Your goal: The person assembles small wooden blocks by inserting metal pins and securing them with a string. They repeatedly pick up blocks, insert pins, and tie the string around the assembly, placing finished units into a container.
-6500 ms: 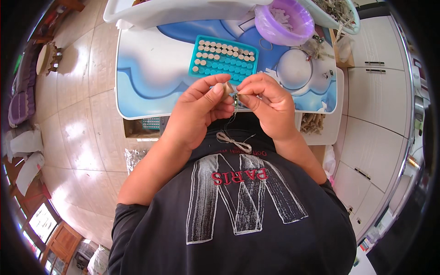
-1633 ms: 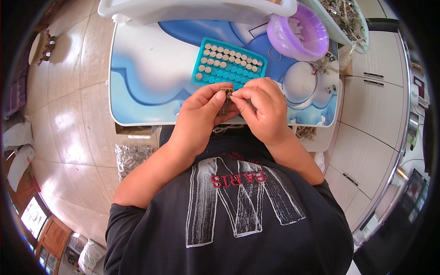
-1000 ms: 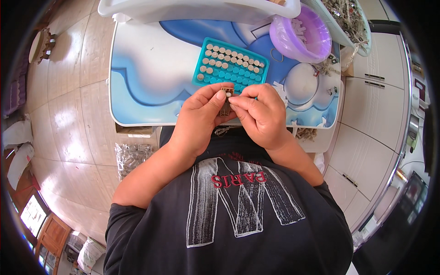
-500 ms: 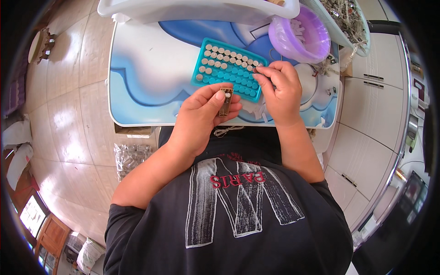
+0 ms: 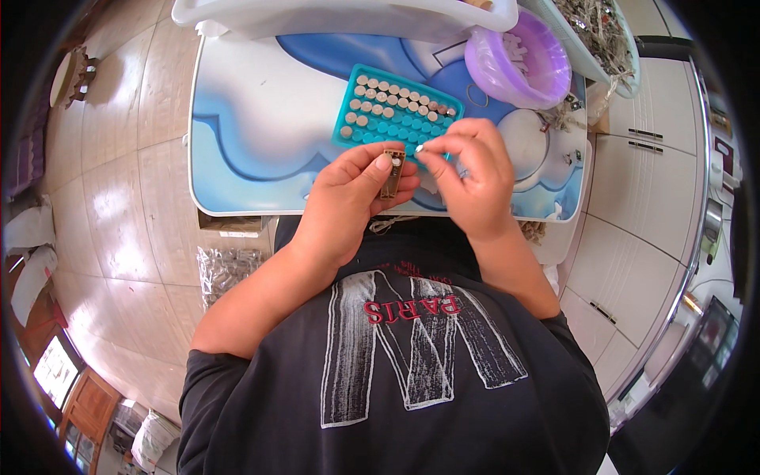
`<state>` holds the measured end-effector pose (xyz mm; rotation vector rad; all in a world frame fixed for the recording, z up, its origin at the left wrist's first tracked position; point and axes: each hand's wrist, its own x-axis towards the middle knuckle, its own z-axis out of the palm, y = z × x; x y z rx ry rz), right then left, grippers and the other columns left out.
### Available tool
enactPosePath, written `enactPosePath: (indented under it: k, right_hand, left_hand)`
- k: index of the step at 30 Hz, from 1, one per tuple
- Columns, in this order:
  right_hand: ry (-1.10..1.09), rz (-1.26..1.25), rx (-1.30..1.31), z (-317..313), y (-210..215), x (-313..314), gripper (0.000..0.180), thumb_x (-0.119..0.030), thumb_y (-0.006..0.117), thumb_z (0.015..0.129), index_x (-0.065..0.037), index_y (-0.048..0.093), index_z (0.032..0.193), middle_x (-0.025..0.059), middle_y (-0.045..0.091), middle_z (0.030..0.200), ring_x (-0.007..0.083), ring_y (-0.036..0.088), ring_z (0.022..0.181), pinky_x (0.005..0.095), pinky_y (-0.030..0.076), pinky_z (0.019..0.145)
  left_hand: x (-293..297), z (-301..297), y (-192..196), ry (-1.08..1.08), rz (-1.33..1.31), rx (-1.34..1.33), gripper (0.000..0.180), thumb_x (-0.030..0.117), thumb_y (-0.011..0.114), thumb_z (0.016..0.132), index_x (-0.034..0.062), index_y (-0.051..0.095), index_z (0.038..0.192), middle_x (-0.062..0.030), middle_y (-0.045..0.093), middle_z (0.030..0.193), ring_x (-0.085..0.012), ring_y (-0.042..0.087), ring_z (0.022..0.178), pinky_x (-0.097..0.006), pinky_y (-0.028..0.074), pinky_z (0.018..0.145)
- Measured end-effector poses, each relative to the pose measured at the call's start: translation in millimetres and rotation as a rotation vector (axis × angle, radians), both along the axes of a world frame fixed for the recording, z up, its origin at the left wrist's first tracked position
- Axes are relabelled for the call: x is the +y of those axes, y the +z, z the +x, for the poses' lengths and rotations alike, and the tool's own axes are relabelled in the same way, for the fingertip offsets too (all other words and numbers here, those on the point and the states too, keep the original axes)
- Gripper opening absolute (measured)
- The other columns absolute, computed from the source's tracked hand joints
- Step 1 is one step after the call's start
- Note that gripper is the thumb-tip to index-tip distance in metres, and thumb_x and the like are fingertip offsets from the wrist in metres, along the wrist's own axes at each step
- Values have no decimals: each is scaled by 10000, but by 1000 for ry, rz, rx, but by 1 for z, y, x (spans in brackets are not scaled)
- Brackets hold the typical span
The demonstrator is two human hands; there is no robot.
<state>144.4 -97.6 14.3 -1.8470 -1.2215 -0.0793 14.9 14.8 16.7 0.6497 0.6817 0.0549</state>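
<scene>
Pinching one small silvery disc, shaped like a button cell, the thumb and forefinger of the right hand are closed on its edge. The left hand is wrapped round one narrow brown case, thumb on the near side and fingers behind, with the long axis running away from the body. One round white disc sits in the upper part of that case. The two hands are near each other but apart, and the pinched piece is just right of the case, not touching it.

Beyond the hands, one teal tray lies on the blue and white table, turned at a slant. Its tan discs fill wells in five rows: counted from the near side, one, then two, then four; the two far rows are longer and too small to count surely. One purple bowl with a clear plastic liner stands behind to the right and holds white pieces, which overlap too much to count. One white tub lies along the far edge, and one pale green basket of tangled parts is at far right.
</scene>
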Motion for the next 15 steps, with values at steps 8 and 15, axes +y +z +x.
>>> enactPosePath:
  k: [8,15]
  right_hand:
    - [77,-21,-68,-13,-2,4,154,-26,738,646,-48,625,748,48,557,773,232,538,676,343,424,572]
    - [79,-11,-33,-17,-3,4,152,-21,728,665,-43,623,773,60,551,773,242,539,679,346,433,580]
  left_hand:
    - [-1,-1,-4,0,-10,-31,293,171,462,975,-24,518,1187,-80,611,1033,-163,612,939,-323,508,885]
    - [-1,-1,1,-23,-1,-22,294,174,463,975,-28,518,1181,-80,608,1033,-159,613,940,-321,505,886]
